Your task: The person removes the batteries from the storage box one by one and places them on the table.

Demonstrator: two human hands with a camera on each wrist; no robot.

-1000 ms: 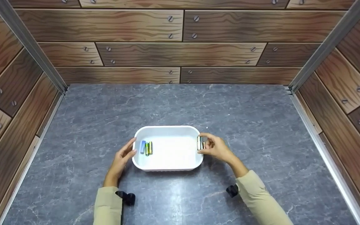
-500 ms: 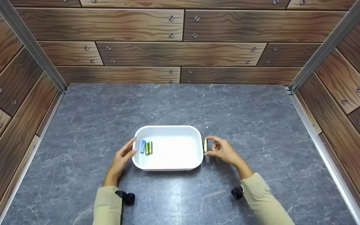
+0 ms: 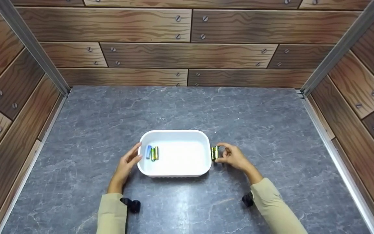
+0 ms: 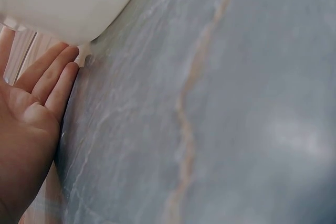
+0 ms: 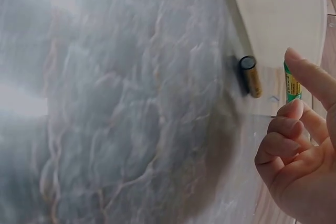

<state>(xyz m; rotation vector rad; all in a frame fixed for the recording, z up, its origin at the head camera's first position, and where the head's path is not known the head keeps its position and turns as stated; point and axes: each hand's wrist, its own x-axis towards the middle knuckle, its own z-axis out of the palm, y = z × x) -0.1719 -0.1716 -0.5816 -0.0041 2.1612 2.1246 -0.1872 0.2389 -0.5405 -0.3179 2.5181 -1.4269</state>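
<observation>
A white plastic tub (image 3: 177,174) stands in the middle of the table. Inside, near its left end, lie a blue battery (image 3: 148,152), a green battery (image 3: 153,154) and a gold-green battery (image 3: 156,153). My left hand (image 3: 126,164) rests at the tub's left rim, fingers extended along the wall in the left wrist view. Just outside the right wall, my right hand (image 3: 231,157) pinches a green-and-yellow battery (image 5: 293,84) by its ends, between thumb and index finger; the other fingers curl in. Beside it a black-and-gold battery (image 5: 251,77) lies on the table against the tub.
The grey marbled tabletop (image 3: 109,113) stretches around the tub. Wood-patterned panels (image 3: 187,55) close off the back and both sides, with metal posts (image 3: 342,45) at the corners. Black wrist cameras (image 3: 131,205) sit below both hands.
My right hand has moved right with the battery, from overlapping the tub's right rim to just outside it, past the battery lying there. My left hand and the tub stay put.
</observation>
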